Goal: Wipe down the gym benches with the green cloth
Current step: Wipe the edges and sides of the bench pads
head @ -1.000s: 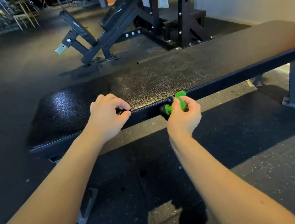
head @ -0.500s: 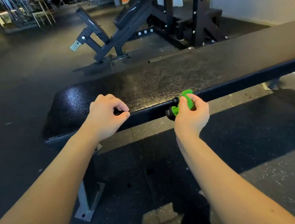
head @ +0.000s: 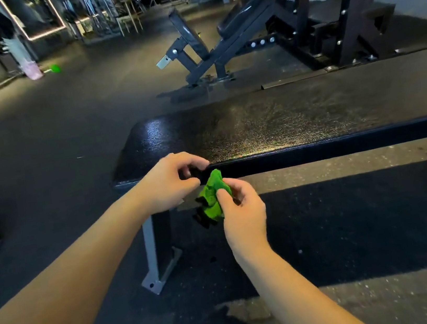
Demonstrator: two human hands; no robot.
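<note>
The right hand [head: 242,208] grips the bunched green cloth [head: 213,197] between thumb and fingers, just below the near long edge of the flat bench [head: 283,121]; the cloth's upper tip reaches that edge, though whether it touches cannot be told. The left hand [head: 172,181] sits beside it at the same edge, close to the bench's rounded left end, with its fingers curled; whether they pinch anything cannot be told. The black pad runs off to the right past the picture's border, and its grey leg [head: 152,252] stands on the dark rubber floor [head: 65,127] under the left end. Left of the bench the floor lies open and wide. Behind it, across a strip of floor, stand an incline bench [head: 242,24] and a black rack [head: 349,5].
</note>
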